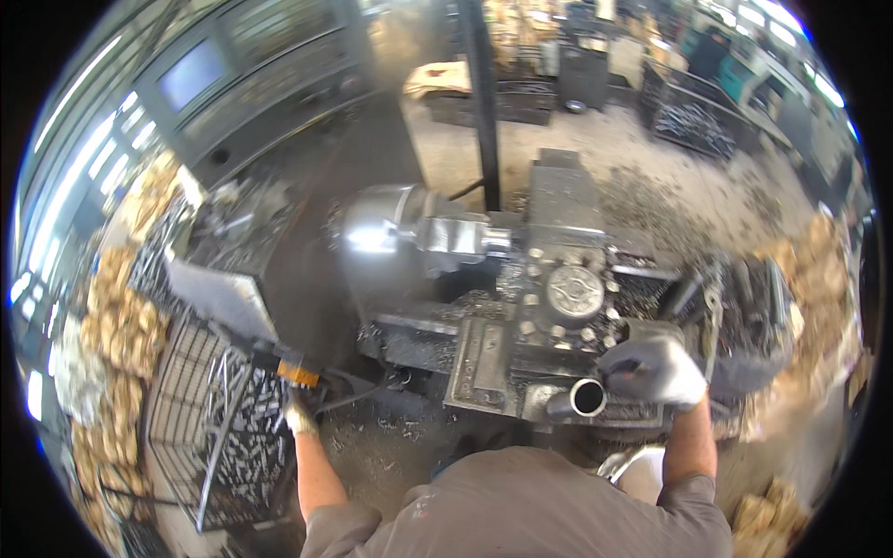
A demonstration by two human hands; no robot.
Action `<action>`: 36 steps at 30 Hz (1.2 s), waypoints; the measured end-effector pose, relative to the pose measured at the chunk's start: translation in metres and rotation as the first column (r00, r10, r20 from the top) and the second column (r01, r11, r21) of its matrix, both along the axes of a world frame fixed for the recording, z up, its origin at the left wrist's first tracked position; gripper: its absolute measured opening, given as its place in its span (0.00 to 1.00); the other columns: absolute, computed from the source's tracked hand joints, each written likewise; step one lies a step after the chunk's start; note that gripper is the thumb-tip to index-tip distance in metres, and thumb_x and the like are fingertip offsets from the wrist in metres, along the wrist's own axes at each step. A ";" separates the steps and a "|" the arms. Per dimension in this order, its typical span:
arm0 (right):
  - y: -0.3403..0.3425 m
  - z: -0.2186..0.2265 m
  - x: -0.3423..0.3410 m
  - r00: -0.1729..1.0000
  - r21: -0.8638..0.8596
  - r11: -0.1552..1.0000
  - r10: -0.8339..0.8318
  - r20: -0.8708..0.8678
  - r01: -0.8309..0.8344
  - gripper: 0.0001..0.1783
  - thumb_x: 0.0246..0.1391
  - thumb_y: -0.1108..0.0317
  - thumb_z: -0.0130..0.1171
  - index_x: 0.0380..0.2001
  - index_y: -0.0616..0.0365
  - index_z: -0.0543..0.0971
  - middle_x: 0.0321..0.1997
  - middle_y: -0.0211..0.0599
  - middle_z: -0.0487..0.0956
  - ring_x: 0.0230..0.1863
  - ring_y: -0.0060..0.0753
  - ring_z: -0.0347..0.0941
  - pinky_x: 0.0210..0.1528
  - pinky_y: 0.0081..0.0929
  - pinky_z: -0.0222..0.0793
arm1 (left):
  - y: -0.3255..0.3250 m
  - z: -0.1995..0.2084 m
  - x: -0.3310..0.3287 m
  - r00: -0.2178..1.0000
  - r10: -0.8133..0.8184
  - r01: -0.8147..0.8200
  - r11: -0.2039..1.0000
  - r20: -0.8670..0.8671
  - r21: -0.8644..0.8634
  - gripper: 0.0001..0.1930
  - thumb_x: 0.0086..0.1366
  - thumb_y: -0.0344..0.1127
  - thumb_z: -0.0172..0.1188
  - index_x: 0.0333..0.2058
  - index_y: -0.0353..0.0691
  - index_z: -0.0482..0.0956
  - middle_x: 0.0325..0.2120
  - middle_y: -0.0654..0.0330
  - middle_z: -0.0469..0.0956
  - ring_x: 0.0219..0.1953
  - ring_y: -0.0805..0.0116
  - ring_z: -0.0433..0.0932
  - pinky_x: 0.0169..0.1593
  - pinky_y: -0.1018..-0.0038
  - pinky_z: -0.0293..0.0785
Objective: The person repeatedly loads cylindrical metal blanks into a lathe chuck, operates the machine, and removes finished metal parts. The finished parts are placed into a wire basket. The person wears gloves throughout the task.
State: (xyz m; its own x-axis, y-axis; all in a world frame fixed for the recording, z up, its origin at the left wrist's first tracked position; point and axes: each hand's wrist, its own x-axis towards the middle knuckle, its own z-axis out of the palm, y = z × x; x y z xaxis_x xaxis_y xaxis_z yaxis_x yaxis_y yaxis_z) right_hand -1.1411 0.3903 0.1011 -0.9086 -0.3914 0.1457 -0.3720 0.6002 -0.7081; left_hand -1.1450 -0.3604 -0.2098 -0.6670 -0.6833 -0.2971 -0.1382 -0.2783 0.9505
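A metal lathe stands before me, its bright round chuck point(377, 232) at the middle left. A shiny cylindrical workpiece point(498, 242) sticks out of the chuck jaws toward the square tool post point(575, 288), which has a round cap and bolts around it. My right hand point(653, 370), in a grey-and-white glove, is over the carriage, right beside an upright open metal tube point(588, 398); its fingers are smeared by motion. My left hand point(299, 415), in a pale glove, is low at the left, just below an orange block point(298, 374) near a dark lever; its fingers are mostly hidden.
A wire basket point(172, 409) full of small metal pieces stands left of the lathe. Metal shavings lie on the lathe bed and floor. Bars and tools lie on a tray point(744, 325) at the right. A bin of metal parts point(693, 130) stands far right, with stacked sacks point(121, 344) at left.
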 end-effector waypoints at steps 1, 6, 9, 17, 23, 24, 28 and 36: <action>-0.005 0.007 -0.018 0.994 -0.035 0.999 -0.034 -0.102 0.031 0.15 0.45 0.74 0.75 0.40 0.55 0.90 0.39 0.43 0.89 0.40 0.45 0.88 0.47 0.39 0.84 | 0.017 -0.007 -0.012 0.999 0.026 -0.021 0.995 -0.045 0.095 0.15 0.73 0.47 0.64 0.43 0.39 0.83 0.32 0.57 0.83 0.33 0.60 0.83 0.36 0.62 0.80; -0.080 0.046 -0.170 0.980 0.610 0.788 0.179 -0.091 -0.087 0.21 0.47 0.53 0.74 0.39 0.57 0.90 0.37 0.48 0.89 0.37 0.49 0.87 0.41 0.41 0.83 | 0.213 0.049 -0.044 0.984 -0.147 0.173 0.663 0.100 -0.728 0.17 0.72 0.36 0.62 0.57 0.42 0.82 0.49 0.49 0.86 0.54 0.53 0.84 0.60 0.62 0.79; -0.148 0.017 -0.262 0.850 0.764 0.374 0.251 0.463 -0.526 0.40 0.44 0.46 0.77 0.60 0.54 0.84 0.45 0.51 0.89 0.44 0.48 0.87 0.50 0.44 0.82 | 0.287 0.160 -0.105 0.882 -0.453 0.058 0.369 -0.126 -0.927 0.31 0.58 0.27 0.75 0.61 0.30 0.76 0.55 0.40 0.82 0.57 0.45 0.83 0.64 0.58 0.77; -0.104 -0.048 -0.312 0.870 0.329 0.812 0.489 0.066 -0.481 0.23 0.49 0.56 0.77 0.48 0.52 0.89 0.43 0.41 0.90 0.42 0.36 0.87 0.49 0.36 0.83 | 0.319 0.229 -0.220 0.775 -0.519 0.227 -0.303 0.360 -0.926 0.67 0.38 0.51 0.87 0.74 0.33 0.60 0.75 0.38 0.59 0.79 0.35 0.53 0.80 0.40 0.43; 0.057 -0.064 -0.337 0.803 0.656 0.567 -0.588 -0.103 0.499 0.29 0.52 0.42 0.73 0.44 0.57 0.91 0.46 0.51 0.90 0.48 0.53 0.88 0.51 0.45 0.82 | 0.326 0.243 -0.257 0.748 -0.657 -0.091 -0.250 0.100 -0.964 0.43 0.52 0.43 0.71 0.66 0.29 0.73 0.64 0.35 0.74 0.70 0.33 0.69 0.76 0.41 0.56; 0.060 -0.085 -0.341 0.934 0.589 0.739 -0.349 -0.079 0.326 0.30 0.52 0.42 0.73 0.42 0.61 0.90 0.45 0.55 0.89 0.47 0.53 0.88 0.52 0.46 0.82 | 0.338 0.263 -0.262 0.709 -0.698 -0.018 -0.158 0.099 -0.987 0.37 0.54 0.37 0.64 0.64 0.29 0.75 0.60 0.35 0.77 0.67 0.34 0.72 0.75 0.44 0.59; -0.101 -0.069 -0.331 0.935 0.409 0.882 0.088 0.344 -0.234 0.40 0.48 0.48 0.75 0.60 0.64 0.81 0.52 0.50 0.88 0.46 0.45 0.87 0.46 0.35 0.85 | 0.326 0.247 -0.283 0.725 -0.688 -0.150 -0.204 0.033 -0.967 0.34 0.55 0.35 0.62 0.62 0.30 0.76 0.59 0.37 0.78 0.66 0.35 0.73 0.74 0.43 0.61; -0.098 -0.067 -0.358 0.750 0.424 0.816 0.017 0.661 -0.393 0.24 0.46 0.51 0.80 0.41 0.54 0.89 0.40 0.41 0.89 0.37 0.34 0.86 0.41 0.39 0.83 | 0.322 0.245 -0.285 0.737 -0.674 -0.146 -0.212 0.036 -0.966 0.34 0.54 0.35 0.62 0.62 0.31 0.77 0.60 0.38 0.78 0.66 0.36 0.73 0.74 0.44 0.61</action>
State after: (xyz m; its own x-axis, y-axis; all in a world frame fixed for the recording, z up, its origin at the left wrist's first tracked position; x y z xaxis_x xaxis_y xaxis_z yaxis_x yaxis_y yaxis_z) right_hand -1.4991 0.2922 0.0341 -0.6053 -0.4193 -0.6766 -0.1382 0.8925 -0.4294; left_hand -1.4305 -0.0385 0.0350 -0.5881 0.3843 0.7117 0.5655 0.8245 0.0221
